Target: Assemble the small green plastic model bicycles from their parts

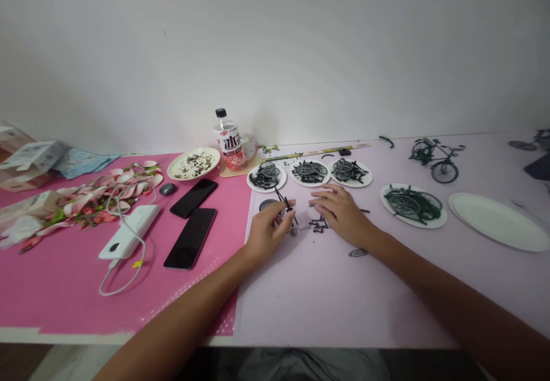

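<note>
My left hand (270,229) pinches a thin black bicycle frame part (289,203) between thumb and fingers, above the pale mat. A black wheel (267,204) lies just behind that hand. To the right, my right hand (341,209) hovers low with its fingers apart and nothing in them. Small black parts (318,225) lie between the two hands, and an oval black piece (358,252) rests below the right wrist. Behind the hands stand three small white plates (282,183) heaped with black bicycle parts.
At the right are a plate of dark green parts (419,224), an assembled bicycle (438,157) and white plates (498,226). On the pink mat at the left lie two phones (190,239), a power strip (129,233) and petals (98,195). A bottle (230,143) stands behind.
</note>
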Available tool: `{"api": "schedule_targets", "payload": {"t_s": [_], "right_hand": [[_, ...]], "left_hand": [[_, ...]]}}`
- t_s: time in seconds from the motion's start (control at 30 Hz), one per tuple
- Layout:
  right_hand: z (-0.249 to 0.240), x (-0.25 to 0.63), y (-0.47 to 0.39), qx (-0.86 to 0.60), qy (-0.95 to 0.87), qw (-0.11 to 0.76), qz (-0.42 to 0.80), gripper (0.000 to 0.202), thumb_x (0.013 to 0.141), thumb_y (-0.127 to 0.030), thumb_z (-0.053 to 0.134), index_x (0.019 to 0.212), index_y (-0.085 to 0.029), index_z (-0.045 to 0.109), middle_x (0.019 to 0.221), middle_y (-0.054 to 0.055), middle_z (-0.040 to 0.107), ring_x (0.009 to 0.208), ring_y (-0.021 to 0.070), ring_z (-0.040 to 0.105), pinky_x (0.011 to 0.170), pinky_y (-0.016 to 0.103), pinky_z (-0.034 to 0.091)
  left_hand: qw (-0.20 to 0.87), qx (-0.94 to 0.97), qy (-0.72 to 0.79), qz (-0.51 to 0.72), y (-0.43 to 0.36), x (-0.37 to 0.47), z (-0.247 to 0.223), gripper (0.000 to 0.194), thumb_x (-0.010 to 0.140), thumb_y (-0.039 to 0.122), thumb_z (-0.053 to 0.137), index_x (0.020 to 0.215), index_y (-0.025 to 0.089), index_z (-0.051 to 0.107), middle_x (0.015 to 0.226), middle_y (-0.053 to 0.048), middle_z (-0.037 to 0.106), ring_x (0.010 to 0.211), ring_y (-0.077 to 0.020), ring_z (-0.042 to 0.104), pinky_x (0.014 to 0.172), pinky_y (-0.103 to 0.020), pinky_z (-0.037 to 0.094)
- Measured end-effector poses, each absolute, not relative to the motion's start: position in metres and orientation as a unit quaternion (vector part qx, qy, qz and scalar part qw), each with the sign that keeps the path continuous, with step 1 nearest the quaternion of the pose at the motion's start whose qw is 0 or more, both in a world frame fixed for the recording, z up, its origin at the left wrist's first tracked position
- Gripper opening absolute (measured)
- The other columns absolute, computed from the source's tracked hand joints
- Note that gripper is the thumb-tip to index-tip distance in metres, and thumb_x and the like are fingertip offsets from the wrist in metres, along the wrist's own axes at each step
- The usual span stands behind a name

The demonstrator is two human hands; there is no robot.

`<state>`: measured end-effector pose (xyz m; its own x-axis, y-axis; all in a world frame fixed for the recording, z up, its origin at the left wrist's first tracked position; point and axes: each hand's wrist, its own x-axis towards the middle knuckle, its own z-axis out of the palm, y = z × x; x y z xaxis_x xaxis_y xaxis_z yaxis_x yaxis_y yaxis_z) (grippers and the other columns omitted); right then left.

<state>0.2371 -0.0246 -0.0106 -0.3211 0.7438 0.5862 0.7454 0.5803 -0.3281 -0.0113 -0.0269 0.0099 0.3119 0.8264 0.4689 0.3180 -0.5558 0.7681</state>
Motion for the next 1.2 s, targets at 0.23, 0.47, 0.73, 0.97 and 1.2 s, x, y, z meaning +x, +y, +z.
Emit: {"api": "schedule_targets", "payload": {"t_s": [0.23, 0.47, 0.73, 0.97, 1.2], "right_hand": [[-0.018, 0.237, -0.026, -0.470, -0.821, 0.323, 0.038, 0.025, 0.103, -0.030, 0.057, 0.109, -0.027, 0.082, 0.114, 0.009, 0.078, 0.131, 0.0365, 0.056, 0.103, 0.067, 0.052], [-0.014, 0.236, -0.024, -0.440, -0.815, 0.376, 0.029, 0.012, 0.097, -0.026, 0.070, 0.099, -0.025, 0.082, 0.101, 0.008, 0.080, 0.116, 0.0338, 0.061, 0.098, 0.061, 0.055], [-0.002, 0.232, -0.032, -0.449, -0.750, 0.480, 0.063, 0.010, 0.095, -0.033, 0.073, 0.099, -0.026, 0.079, 0.089, 0.006, 0.077, 0.088, 0.0262, 0.069, 0.081, 0.045, 0.061], [0.007, 0.221, -0.041, -0.384, -0.770, 0.504, 0.073, 0.021, 0.101, -0.022, 0.063, 0.113, -0.028, 0.079, 0.098, 0.007, 0.078, 0.096, 0.0248, 0.070, 0.088, 0.045, 0.061], [0.009, 0.216, -0.044, -0.416, -0.729, 0.535, 0.093, 0.011, 0.095, -0.035, 0.074, 0.099, -0.026, 0.078, 0.095, 0.007, 0.076, 0.094, 0.0255, 0.070, 0.085, 0.044, 0.061]], "left_hand": [[0.271, 0.769, 0.370, 0.445, -0.026, -0.012, 0.010, 0.037, 0.104, 0.044, 0.056, 0.125, 0.017, 0.072, 0.093, -0.007, 0.076, 0.059, -0.0100, 0.064, 0.056, -0.022, 0.048], [0.248, 0.782, 0.355, 0.449, -0.026, -0.011, 0.008, 0.034, 0.105, 0.041, 0.056, 0.123, 0.016, 0.072, 0.099, -0.010, 0.078, 0.062, -0.0108, 0.064, 0.056, -0.023, 0.051], [0.172, 0.839, 0.297, 0.423, -0.023, -0.012, 0.005, 0.027, 0.105, 0.034, 0.056, 0.118, 0.016, 0.072, 0.116, -0.014, 0.077, 0.073, -0.0131, 0.070, 0.064, -0.024, 0.059], [0.096, 0.877, 0.269, 0.387, -0.025, -0.011, 0.004, 0.026, 0.106, 0.032, 0.055, 0.119, 0.017, 0.071, 0.115, -0.013, 0.078, 0.077, -0.0133, 0.073, 0.065, -0.022, 0.058], [-0.016, 0.902, 0.261, 0.344, -0.018, -0.010, 0.000, 0.024, 0.106, 0.030, 0.052, 0.114, 0.016, 0.070, 0.109, -0.012, 0.077, 0.081, -0.0155, 0.076, 0.068, -0.024, 0.059]]}}
